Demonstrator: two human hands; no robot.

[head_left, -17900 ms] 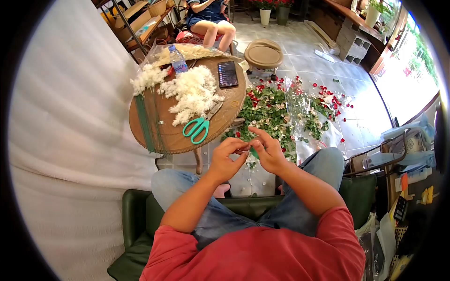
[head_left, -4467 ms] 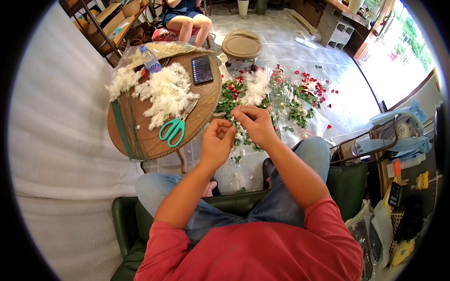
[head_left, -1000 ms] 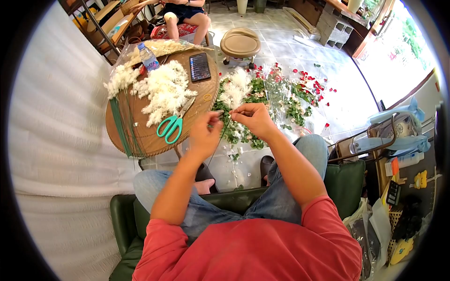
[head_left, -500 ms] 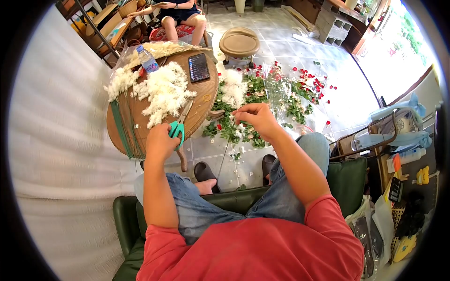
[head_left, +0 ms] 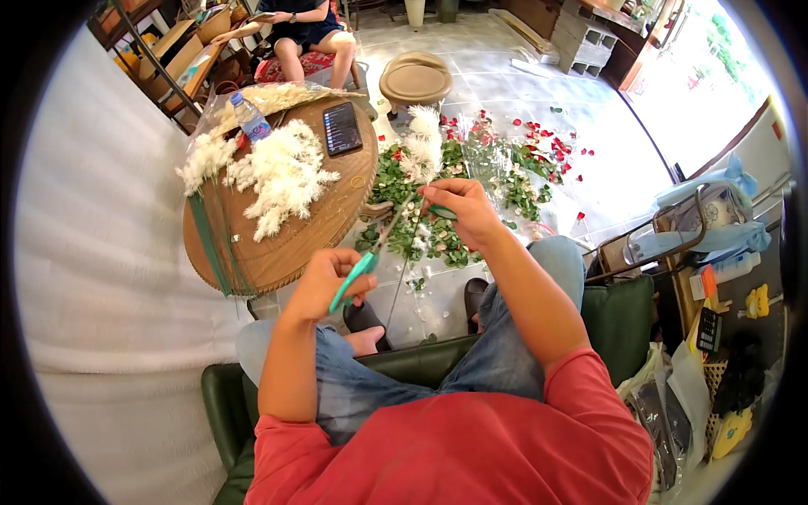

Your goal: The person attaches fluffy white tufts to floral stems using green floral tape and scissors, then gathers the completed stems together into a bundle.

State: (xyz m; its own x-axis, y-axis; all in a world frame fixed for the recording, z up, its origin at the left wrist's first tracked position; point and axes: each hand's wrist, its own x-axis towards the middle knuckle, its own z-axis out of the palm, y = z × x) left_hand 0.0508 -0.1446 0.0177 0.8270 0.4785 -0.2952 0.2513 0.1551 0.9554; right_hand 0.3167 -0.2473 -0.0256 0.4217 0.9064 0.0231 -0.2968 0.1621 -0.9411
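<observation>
Head view: left hand point(head_left: 328, 284) gripping teal-handled scissors point(head_left: 358, 276), blades angled up toward right hand's fingertips. Right hand point(head_left: 459, 209) pinching the thin stem of a white feathery plume point(head_left: 422, 147), plume upright above the fingers. Round wooden table point(head_left: 290, 234) beside, holding white plumes point(head_left: 286, 172), smartphone point(head_left: 342, 129), water bottle point(head_left: 250, 117).

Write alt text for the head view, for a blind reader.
A seated person holds teal scissors in the left hand and a white plume in the right hand; leaves and red petals litter the floor beside a round table bearing more plumes.
</observation>
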